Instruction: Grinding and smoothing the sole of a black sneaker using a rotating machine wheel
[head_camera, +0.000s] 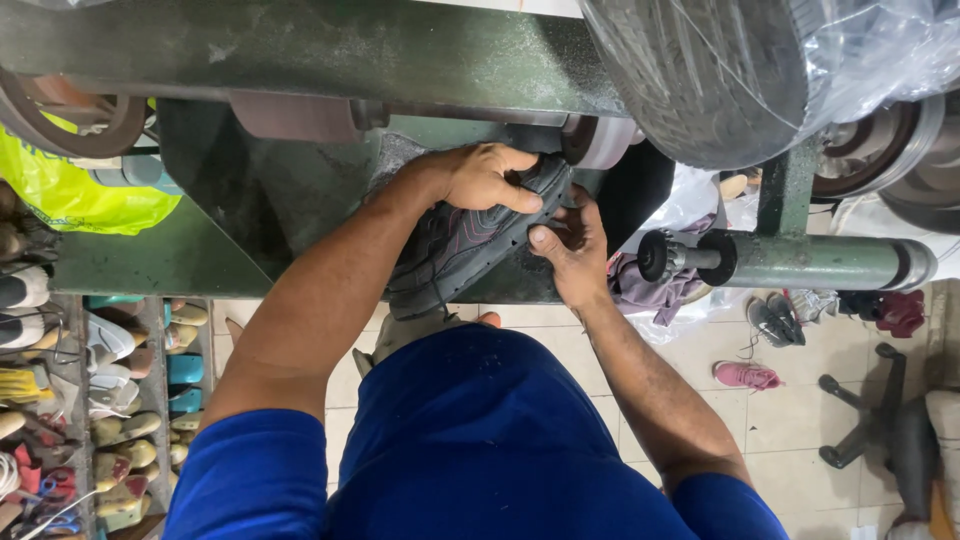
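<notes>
Now gripping a dark grey lace-up sneaker with pink stitching (470, 240), left hand (485, 178) with fingers clamped over its upper, right hand (570, 245) pinching its sole edge, pressing its toe against the small pale grinding wheel (600, 140) of the green metal finishing machine (300, 50).

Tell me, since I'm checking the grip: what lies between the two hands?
The dark grey sneaker: left hand on top, right hand at its sole edge, in the head view.
</notes>
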